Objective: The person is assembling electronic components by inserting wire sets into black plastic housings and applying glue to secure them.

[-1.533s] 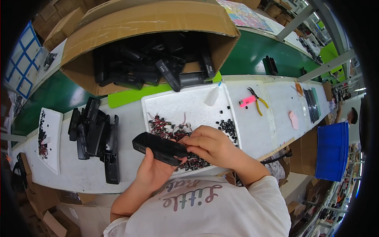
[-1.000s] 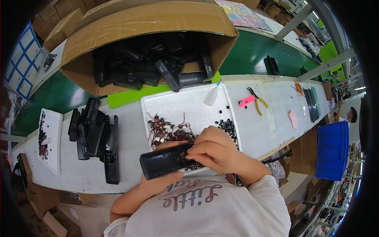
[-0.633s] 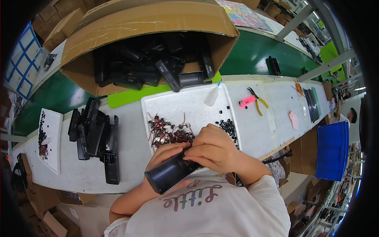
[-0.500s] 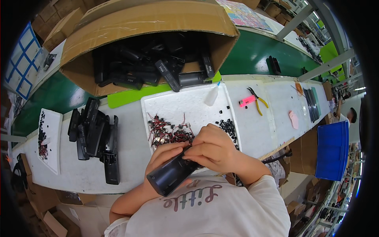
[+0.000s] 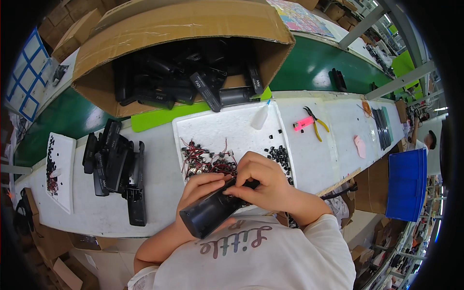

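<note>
A long black plastic housing (image 5: 207, 215) is tilted in front of my shirt, and my left hand (image 5: 199, 187) is closed around its side. At the housing's upper right end my right hand (image 5: 265, 180) is closed in a pinch, thumb and forefinger close together. Whatever sits between those fingertips is too small or hidden to name. Just beyond the hands is a white foam tray (image 5: 212, 124). It carries a heap of red and black wired parts (image 5: 209, 164) and a scatter of small black pieces (image 5: 279, 155).
A cardboard box (image 5: 179, 24) full of black housings lies open at the back. More housings (image 5: 115, 159) are piled on the left, beside a second foam tray (image 5: 66, 169). A white bottle (image 5: 259, 117), yellow-handled pliers (image 5: 317, 126) and a pink lighter-like object (image 5: 303, 123) lie rightward.
My right fingers have shifted slightly at the housing's end, the forefinger more bent and the thumb more visible. The left hand still holds the housing in nearly the same place.
</note>
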`<state>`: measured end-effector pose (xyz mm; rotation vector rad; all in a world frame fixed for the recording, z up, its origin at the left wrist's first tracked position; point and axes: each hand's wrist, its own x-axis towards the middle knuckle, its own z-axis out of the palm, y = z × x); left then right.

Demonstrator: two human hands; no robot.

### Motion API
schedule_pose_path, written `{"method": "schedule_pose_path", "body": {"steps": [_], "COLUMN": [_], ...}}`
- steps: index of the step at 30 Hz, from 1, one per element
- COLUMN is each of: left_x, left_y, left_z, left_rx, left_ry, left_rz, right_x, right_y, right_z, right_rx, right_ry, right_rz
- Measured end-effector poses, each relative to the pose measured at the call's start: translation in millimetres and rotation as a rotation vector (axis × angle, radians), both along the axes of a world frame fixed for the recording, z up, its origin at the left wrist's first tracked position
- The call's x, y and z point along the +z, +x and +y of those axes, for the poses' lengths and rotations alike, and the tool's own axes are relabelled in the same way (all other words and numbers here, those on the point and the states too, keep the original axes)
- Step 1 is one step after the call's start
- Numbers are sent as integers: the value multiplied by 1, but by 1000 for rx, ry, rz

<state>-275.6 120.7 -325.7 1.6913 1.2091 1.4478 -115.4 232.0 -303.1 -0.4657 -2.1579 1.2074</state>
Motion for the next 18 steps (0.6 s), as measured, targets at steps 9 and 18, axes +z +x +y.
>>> {"method": "schedule_pose_path", "body": {"steps": [9, 18], "left_x": [2, 0], "left_y": [-1, 2], "left_z": [-1, -2], "left_rx": [-37, -28], "left_ry": [0, -23], "left_rz": [-16, -26], "right_x": [7, 14], "right_y": [5, 5], "right_z": [2, 3], "right_rx": [57, 21], "right_ry": [-188, -209], "right_rz": [-84, -192]}}
